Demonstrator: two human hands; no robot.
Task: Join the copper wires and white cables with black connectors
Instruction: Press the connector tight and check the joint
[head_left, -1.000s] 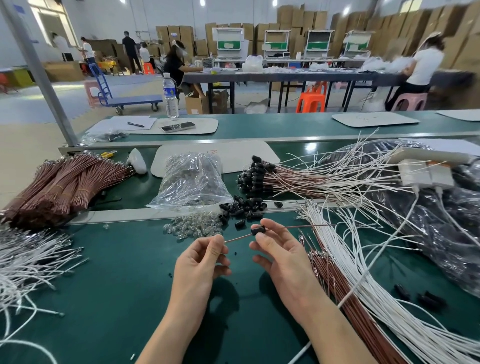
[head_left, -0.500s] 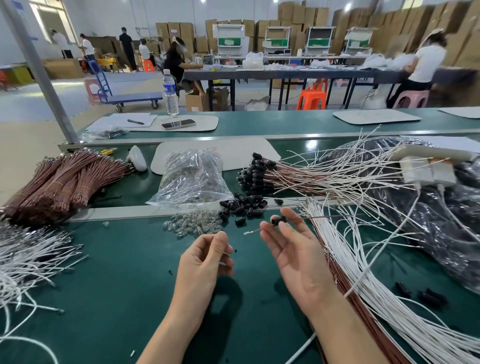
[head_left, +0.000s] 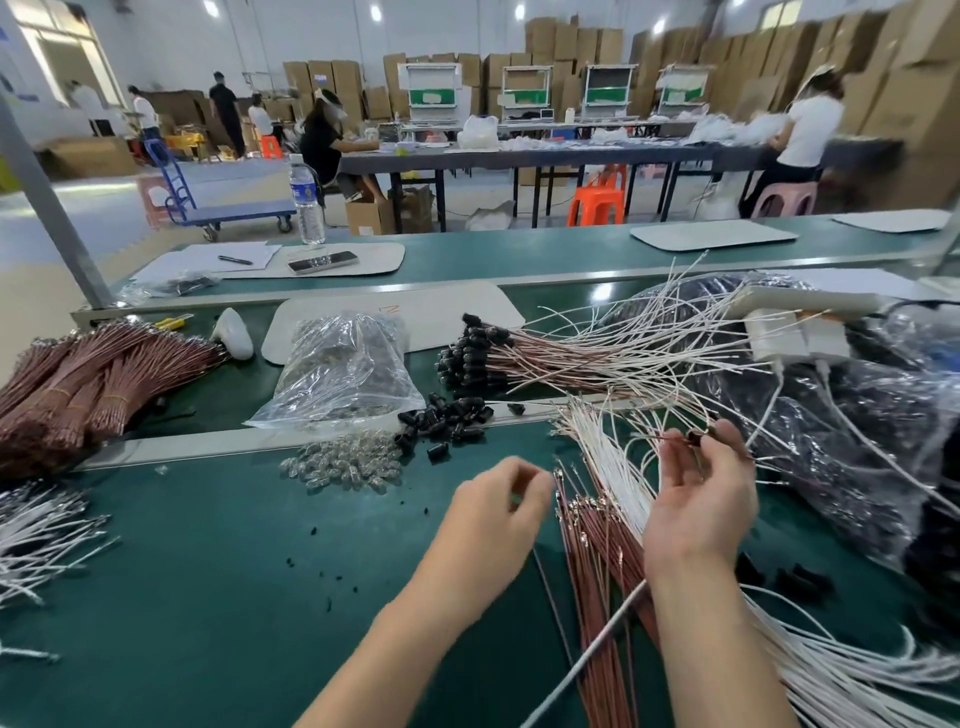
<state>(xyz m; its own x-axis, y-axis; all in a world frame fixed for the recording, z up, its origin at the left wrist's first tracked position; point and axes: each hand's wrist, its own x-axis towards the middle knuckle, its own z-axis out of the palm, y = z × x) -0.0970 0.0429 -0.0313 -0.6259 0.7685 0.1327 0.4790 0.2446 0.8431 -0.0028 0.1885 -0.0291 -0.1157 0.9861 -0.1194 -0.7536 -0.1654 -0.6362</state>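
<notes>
1. While you held your right hand (head_left: 701, 499) palm up over the white cables (head_left: 613, 457), its fingertips pinched a black connector (head_left: 695, 437) with a thin wire (head_left: 670, 439) running from it
2. Your left hand (head_left: 498, 514) hovered with fingers curled, just left of the loose copper wires (head_left: 597, 551); whether it gripped anything could not be told
3. Spare connectors (head_left: 441, 421) lay on the green table (head_left: 208, 571) beyond both hands
</notes>
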